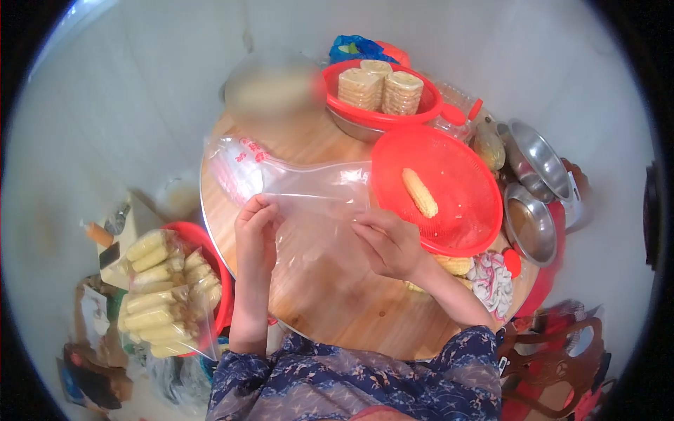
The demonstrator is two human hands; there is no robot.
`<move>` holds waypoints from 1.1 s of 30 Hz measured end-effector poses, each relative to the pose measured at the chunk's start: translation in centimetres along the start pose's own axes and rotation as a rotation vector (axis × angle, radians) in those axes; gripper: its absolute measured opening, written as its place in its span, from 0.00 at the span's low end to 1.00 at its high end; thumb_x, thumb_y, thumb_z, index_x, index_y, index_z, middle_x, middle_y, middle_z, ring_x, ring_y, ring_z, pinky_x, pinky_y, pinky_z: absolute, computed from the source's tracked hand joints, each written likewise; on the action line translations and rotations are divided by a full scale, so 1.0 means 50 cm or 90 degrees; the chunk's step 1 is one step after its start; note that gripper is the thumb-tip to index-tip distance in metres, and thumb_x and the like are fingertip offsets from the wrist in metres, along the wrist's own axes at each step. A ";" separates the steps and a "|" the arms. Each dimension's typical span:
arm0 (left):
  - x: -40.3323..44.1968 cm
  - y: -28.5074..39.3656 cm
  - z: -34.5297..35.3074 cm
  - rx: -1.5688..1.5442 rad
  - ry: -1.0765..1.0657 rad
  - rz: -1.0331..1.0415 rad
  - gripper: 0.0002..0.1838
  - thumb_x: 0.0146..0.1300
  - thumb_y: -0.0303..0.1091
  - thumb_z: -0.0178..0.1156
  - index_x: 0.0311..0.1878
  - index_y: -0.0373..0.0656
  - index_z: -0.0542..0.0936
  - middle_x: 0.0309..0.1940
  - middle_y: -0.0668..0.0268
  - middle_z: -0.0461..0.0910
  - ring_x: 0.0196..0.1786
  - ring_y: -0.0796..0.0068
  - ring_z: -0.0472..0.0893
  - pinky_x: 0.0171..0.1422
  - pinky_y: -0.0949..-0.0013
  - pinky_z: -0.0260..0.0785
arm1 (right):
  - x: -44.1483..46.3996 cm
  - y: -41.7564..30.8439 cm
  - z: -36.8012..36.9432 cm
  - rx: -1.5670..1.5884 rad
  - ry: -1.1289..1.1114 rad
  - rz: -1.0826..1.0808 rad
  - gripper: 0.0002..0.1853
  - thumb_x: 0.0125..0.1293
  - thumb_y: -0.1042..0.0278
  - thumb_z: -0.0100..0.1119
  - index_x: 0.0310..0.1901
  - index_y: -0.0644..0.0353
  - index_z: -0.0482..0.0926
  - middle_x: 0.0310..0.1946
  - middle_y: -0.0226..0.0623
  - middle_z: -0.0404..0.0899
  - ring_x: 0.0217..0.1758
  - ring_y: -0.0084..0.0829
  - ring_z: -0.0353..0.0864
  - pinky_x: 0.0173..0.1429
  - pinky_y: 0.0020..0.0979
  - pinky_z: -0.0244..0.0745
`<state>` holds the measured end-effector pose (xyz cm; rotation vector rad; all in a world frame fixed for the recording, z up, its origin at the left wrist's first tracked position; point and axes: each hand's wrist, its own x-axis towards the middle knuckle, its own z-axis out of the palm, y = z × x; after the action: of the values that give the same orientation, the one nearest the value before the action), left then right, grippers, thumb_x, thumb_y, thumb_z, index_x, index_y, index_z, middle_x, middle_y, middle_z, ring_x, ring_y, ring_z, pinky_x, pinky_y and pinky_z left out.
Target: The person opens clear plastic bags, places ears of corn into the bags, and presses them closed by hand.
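A clear plastic bag [312, 228] is stretched between my two hands above the wooden table. My left hand [257, 223] pinches its upper left edge, fingers closed. On the other side my right hand [385, 242] is closed on the bag's right edge, its thumb and fingers pressed together. Just beyond the hands lies more clear plastic with red print [242, 165]. One peeled corn cob [420, 193] rests in a red colander [467, 186] to the right. More corn cobs [453, 264] lie beneath my right forearm, partly hidden.
Bagged corn cobs [161, 316] fill a red basin [223, 298] at lower left. At the back, a red basin [337, 105] holds stacked packets [379, 85]. Steel bowls [531, 224] and a crumpled cloth [491, 281] are at right. A brown chair [562, 361] stands at lower right.
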<state>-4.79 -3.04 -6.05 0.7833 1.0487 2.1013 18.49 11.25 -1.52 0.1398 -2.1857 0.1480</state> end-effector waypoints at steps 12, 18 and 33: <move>-0.110 -0.133 0.081 0.027 0.070 -0.199 0.21 0.76 0.45 0.56 0.64 0.43 0.74 0.48 0.66 0.82 0.50 0.73 0.82 0.51 0.70 0.75 | -0.078 -0.042 -0.003 0.090 -0.177 -0.189 0.20 0.55 0.80 0.65 0.53 0.69 0.81 0.52 0.45 0.78 0.48 0.46 0.84 0.44 0.37 0.84; -0.137 -0.118 0.110 -0.159 0.068 -0.233 0.14 0.75 0.41 0.57 0.56 0.45 0.76 0.37 0.68 0.79 0.44 0.75 0.80 0.50 0.68 0.72 | -0.039 -0.091 0.004 0.182 -0.139 -0.023 0.19 0.60 0.83 0.63 0.55 0.67 0.79 0.52 0.43 0.78 0.49 0.40 0.83 0.46 0.36 0.83; -0.162 -0.029 0.074 -0.210 0.141 -0.095 0.31 0.80 0.53 0.45 0.69 0.33 0.73 0.53 0.53 0.84 0.56 0.63 0.82 0.66 0.57 0.70 | -0.093 -0.082 0.043 0.783 -0.056 0.851 0.19 0.75 0.60 0.62 0.59 0.65 0.78 0.43 0.37 0.81 0.46 0.28 0.83 0.50 0.31 0.78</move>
<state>3.30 -6.91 -7.17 0.3089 0.8100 2.1884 20.11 7.08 -6.32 -0.6596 -1.5904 2.1797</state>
